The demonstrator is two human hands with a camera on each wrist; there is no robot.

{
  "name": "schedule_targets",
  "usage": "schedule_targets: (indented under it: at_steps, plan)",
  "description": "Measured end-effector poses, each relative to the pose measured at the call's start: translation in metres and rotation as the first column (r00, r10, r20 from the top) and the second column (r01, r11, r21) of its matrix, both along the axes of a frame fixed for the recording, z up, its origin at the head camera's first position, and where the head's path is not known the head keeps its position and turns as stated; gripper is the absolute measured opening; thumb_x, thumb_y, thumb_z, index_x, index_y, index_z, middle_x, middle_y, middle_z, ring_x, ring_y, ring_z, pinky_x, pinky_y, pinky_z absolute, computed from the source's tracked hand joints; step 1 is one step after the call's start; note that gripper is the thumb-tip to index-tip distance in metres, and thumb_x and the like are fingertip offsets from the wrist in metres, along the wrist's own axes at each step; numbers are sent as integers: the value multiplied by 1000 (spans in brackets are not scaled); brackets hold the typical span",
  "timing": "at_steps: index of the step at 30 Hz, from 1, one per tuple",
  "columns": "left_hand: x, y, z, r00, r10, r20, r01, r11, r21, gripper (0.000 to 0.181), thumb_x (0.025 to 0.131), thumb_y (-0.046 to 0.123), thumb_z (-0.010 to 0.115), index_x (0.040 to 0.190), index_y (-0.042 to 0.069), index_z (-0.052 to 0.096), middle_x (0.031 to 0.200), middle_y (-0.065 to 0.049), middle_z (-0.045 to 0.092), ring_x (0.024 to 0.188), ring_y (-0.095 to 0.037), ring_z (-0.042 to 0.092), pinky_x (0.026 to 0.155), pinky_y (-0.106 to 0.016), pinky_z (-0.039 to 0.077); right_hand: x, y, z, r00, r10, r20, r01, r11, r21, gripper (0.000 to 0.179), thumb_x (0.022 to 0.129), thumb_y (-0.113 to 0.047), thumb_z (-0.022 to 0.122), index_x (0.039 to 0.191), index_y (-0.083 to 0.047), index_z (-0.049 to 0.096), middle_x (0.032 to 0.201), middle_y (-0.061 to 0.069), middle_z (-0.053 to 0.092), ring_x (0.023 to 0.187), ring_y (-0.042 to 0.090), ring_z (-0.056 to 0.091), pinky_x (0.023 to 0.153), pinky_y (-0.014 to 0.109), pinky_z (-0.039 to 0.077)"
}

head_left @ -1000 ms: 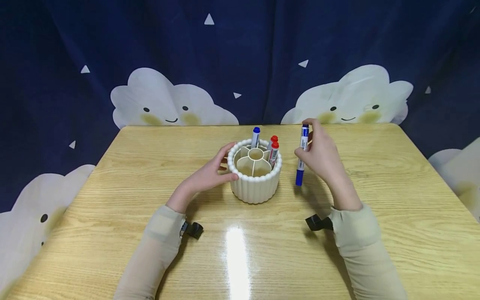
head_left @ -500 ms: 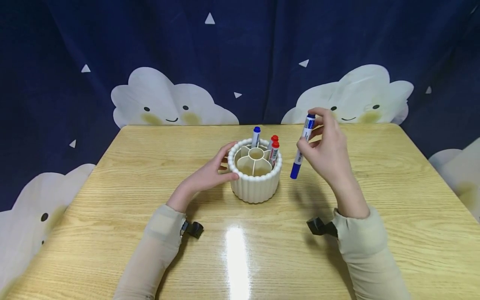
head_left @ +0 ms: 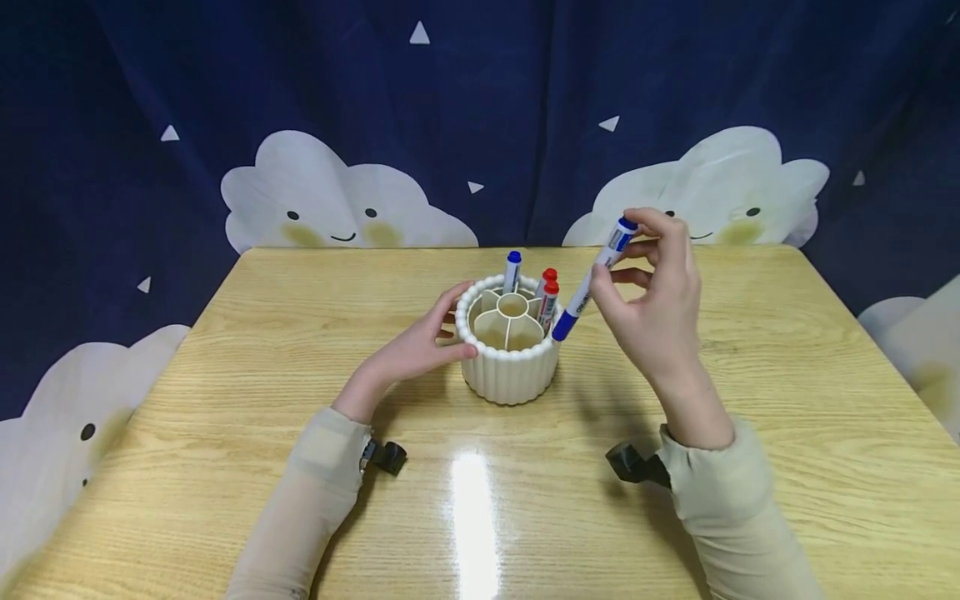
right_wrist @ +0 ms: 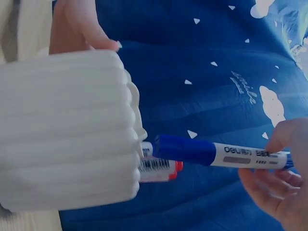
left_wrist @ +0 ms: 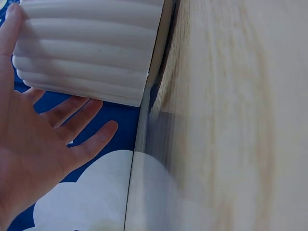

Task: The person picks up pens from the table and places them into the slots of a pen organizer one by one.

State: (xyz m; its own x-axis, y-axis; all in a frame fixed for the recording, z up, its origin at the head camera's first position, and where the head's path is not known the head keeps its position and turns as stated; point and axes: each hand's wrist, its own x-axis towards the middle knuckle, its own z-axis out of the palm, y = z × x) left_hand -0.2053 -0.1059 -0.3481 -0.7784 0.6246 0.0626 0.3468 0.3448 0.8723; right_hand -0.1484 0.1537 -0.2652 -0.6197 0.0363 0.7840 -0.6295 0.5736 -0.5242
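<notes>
A white ribbed pen holder with a beaded rim and divided compartments stands upright on the table. My left hand grips its left side, thumb at the front of the rim and index finger behind; the other fingers lie loose beside the wall. Pinched between thumb and fingers of my right hand is a white marker with a blue cap. It slants cap-down toward the left, the cap overlapping the holder's right rim in the head view. Inside the holder stand one blue-capped marker and two red-capped markers.
The pen holder stands on a wooden table. Behind the table's far edge hangs a dark blue curtain with white clouds and triangles. A small black camera sits at the left wrist, another camera at the right.
My right hand has lifted the blue marker and tilted it, swinging its lower capped end leftward to the holder's rim. The left hand and the holder have stayed in place.
</notes>
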Motion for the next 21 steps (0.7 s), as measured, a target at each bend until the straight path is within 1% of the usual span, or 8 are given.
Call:
schedule_targets:
  at_steps: [2,4,6,10,11,14,17,21]
  plan:
    - [4,1,6,1000,-2,-2,2,1000,-1,86,84,18,66,146,15,7,138,-16,32,120,-33,38,97,-46,39,1,-4,0,999,37,-33,-38,999,-33,49,76,6,60,122,3,43,106,-5,45,84,9,56,65,13,50]
    - [5,1,7,1000,-5,-6,5,1000,0,86,84,21,66,146,14,7,138,-17,32,120,-33,38,97,-45,39,2,-8,-1,995,78,-60,-81,995,-51,49,76,7,61,121,5,43,107,-10,41,85,10,57,66,15,51]
    - [2,0,2,1000,-4,-10,4,1000,1,87,83,24,66,146,17,7,138,-16,33,120,-32,38,97,-45,39,2,-11,-3,990,118,-74,-121,991,-50,50,75,10,61,120,5,43,108,-6,42,86,11,57,67,16,52]
    - [-7,-2,-11,1000,2,-19,-2,1000,3,88,82,32,66,146,26,7,139,-11,33,120,-30,37,97,-45,39,1,-18,-6,980,178,-86,-182,983,-30,50,72,14,62,118,4,45,105,14,46,85,14,56,68,16,52]
    - [-9,-3,-14,1000,5,-24,-5,1000,3,87,82,32,66,146,29,7,139,-9,33,120,-30,38,96,-45,39,1,-19,-7,978,190,-91,-193,981,-22,49,72,15,62,117,4,46,104,17,46,85,15,56,68,16,52]
    - [-11,-3,-18,999,6,-39,-6,1000,5,88,81,38,67,145,31,8,139,-6,33,119,-28,38,95,-44,40,-1,-22,-10,970,222,-102,-222,975,17,43,73,13,63,113,5,49,101,17,49,85,18,56,68,16,51]
    - [-11,-4,-19,999,6,-50,-6,1000,3,87,80,40,67,145,32,9,139,-5,33,119,-28,39,94,-43,41,-2,-25,-14,964,245,-106,-239,968,73,38,74,11,63,109,4,52,99,16,52,84,20,56,68,16,51]
    - [-10,-4,-19,998,5,-59,-5,1000,-1,87,80,42,66,145,31,8,138,-6,34,119,-27,39,94,-42,41,-5,-28,-20,949,299,-101,-283,948,147,33,74,9,63,106,4,53,98,16,53,83,22,57,66,20,53]
